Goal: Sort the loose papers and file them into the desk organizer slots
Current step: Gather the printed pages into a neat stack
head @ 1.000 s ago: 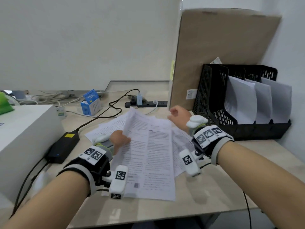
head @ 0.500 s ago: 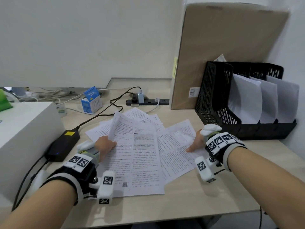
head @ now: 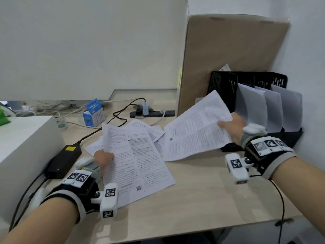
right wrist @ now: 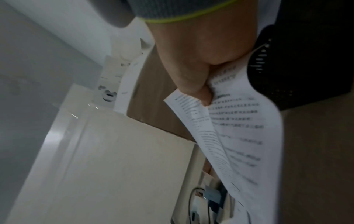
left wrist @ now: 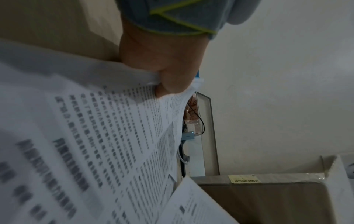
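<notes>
Item: printed sheet [head: 197,127], pinched at its right edge by my right hand [head: 232,128], lifted off the desk [head: 202,191] just before the black desk organizer [head: 223,88] at the back right corner. I would square its lower edge to a slot, then slide it in without buckling. Item: top sheet [head: 137,162] of the loose pile, left edge pinched by my left hand [head: 103,158]. Print too blurred to read.
</notes>
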The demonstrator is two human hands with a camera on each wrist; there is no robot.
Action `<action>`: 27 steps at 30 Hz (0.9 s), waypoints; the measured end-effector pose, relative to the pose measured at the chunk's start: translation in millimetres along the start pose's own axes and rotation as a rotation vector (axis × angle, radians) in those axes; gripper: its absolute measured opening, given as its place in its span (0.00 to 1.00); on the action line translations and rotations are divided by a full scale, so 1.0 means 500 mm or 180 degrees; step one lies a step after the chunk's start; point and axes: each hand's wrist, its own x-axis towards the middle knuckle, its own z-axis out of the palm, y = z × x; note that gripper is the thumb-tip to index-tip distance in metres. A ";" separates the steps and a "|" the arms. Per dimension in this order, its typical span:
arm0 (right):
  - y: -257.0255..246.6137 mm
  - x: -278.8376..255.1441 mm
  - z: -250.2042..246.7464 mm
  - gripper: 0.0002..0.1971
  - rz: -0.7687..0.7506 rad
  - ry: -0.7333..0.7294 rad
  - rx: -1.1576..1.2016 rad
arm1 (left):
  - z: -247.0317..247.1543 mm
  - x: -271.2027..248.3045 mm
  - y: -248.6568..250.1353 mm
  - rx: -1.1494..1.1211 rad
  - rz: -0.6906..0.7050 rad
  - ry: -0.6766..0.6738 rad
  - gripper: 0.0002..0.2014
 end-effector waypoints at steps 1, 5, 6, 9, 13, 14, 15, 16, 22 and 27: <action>-0.011 0.003 -0.016 0.18 -0.0167 0.0088 0.0041 | -0.002 -0.001 0.000 0.0015 -0.0018 0.0040 0.07; -0.062 0.005 -0.075 0.17 -0.0684 -0.0035 0.0405 | -0.018 -0.003 -0.007 -0.0220 0.0070 -0.0133 0.19; -0.074 0.004 -0.089 0.20 -0.0721 -0.0189 0.0539 | -0.023 -0.005 -0.005 -0.0232 0.0096 -0.0135 0.19; -0.101 -0.006 -0.124 0.42 -0.0724 -0.0720 0.0866 | -0.028 -0.018 0.005 -0.0391 0.0177 -0.0262 0.18; -0.118 -0.040 -0.117 0.30 -0.0963 -0.1319 0.0199 | -0.027 -0.041 0.033 -0.0629 0.0197 -0.0937 0.16; -0.118 -0.046 -0.104 0.23 -0.1017 -0.1466 -0.0031 | -0.027 -0.059 0.047 -0.0689 0.0218 -0.1147 0.15; -0.120 -0.057 -0.091 0.19 -0.1099 -0.1589 -0.0276 | -0.025 -0.081 0.062 -0.0741 0.0257 -0.1396 0.14; -0.123 -0.066 -0.074 0.17 -0.1189 -0.1697 -0.0546 | -0.022 -0.097 0.074 -0.0763 0.0306 -0.1617 0.13; -0.128 -0.082 0.051 0.18 -0.1591 -0.2000 -0.1911 | 0.009 -0.155 0.105 -0.0744 0.0341 -0.2451 0.14; -0.140 -0.104 0.119 0.12 -0.1618 -0.1862 -0.2066 | 0.042 -0.172 0.106 -0.0471 0.0389 -0.2303 0.14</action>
